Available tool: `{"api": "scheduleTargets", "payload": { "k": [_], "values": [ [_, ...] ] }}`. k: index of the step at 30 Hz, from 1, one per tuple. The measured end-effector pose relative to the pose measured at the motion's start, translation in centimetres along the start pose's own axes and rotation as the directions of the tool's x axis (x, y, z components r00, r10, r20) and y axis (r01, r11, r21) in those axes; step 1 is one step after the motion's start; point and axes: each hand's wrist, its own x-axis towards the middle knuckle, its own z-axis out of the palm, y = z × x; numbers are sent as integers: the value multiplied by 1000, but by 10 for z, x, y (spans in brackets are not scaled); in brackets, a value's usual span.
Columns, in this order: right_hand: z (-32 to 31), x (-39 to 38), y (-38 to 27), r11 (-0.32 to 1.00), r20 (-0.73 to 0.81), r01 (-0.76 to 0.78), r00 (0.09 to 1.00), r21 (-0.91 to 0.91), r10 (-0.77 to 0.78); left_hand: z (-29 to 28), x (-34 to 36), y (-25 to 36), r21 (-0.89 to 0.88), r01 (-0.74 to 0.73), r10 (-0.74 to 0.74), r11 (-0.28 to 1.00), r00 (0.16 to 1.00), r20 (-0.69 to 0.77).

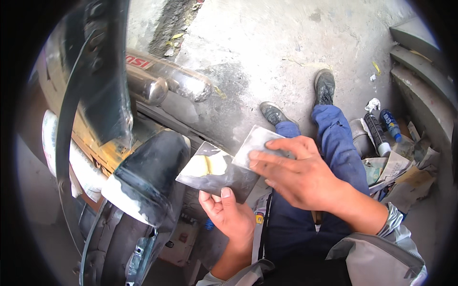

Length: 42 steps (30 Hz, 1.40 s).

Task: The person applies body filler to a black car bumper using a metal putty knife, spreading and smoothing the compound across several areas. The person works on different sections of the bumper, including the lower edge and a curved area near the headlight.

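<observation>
My left hand (230,215) is closed on the lower edge of a flat dark grey plate (241,181), its thumb on top and fingers curled beneath. A lump of pale yellow putty (217,163) is spread over the plate's left part. My right hand (303,174) grips a thin, light grey rectangular spreader (254,142), with fingers laid across its face. The spreader's lower corner is over or against the plate's right edge; whether they touch I cannot tell. To the left stands a glossy dark curved panel (160,155) with a whitish patch (131,200) along its lower part.
Clear plastic-wrapped cylinders (188,86) lie beyond the panel. A tall dark metal piece (102,71) rises at the left. Near my right leg are a black tube (376,133), a blue bottle (390,125) and crumpled papers (393,167). Curved grey steps or ledges (424,86) bound the right.
</observation>
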Motion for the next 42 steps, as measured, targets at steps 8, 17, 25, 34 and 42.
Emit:
{"api": "scheduleTargets", "payload": {
  "k": [8,17,25,34,42],
  "values": [
    [-8,-20,1,957,151,-77,988,278,36,-38,-15,41,184,-80,94,980,993,-67],
    [7,72,-71,549,276,-261,960,794,57,-121,-75,6,180,306,-318,935,948,36],
    [23,163,-114,807,244,28,947,589,-210,-117,-94,-7,-11,501,-500,865,865,38],
    [46,187,-129,876,283,82,929,476,-240,-93,-97,3,-92,516,-516,852,856,24],
    [43,179,-127,882,324,102,906,460,-274,-85,-100,7,-88,548,-552,832,834,-19]
  ]
}}
